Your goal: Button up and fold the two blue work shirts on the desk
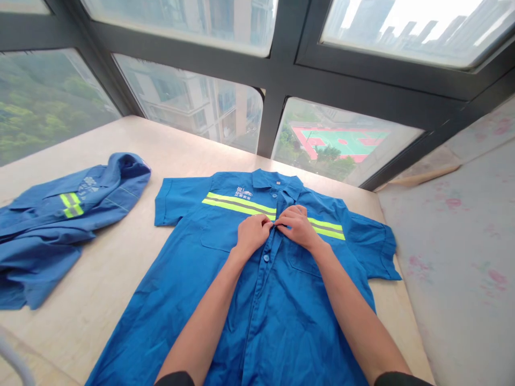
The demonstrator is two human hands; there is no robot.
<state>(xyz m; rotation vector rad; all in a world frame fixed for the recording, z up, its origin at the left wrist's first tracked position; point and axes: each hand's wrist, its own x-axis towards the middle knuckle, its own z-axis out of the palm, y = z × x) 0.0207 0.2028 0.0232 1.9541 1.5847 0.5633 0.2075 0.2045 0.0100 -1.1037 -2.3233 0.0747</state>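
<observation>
A blue short-sleeved work shirt (169, 300) lies spread out, collar toward the window, with a yellow-green and grey reflective band across its chest. My left hand (254, 231) pinches one edge of the front opening at chest height. Opposite it, my right hand (298, 226) pinches the other edge, and the fingertips of both hands nearly meet. Whatever small part sits between the fingers is hidden. Below the hands a button (266, 258) shows on the placket, and another button (274, 195) shows near the collar.
A second blue work garment (100, 214) lies crumpled to the left on the pale sill (132, 145). Grey window frames (189, 45) rise behind the shirt. A floral-papered wall (454, 241) bounds the right side. A pale curved object (16, 359) enters at the lower left.
</observation>
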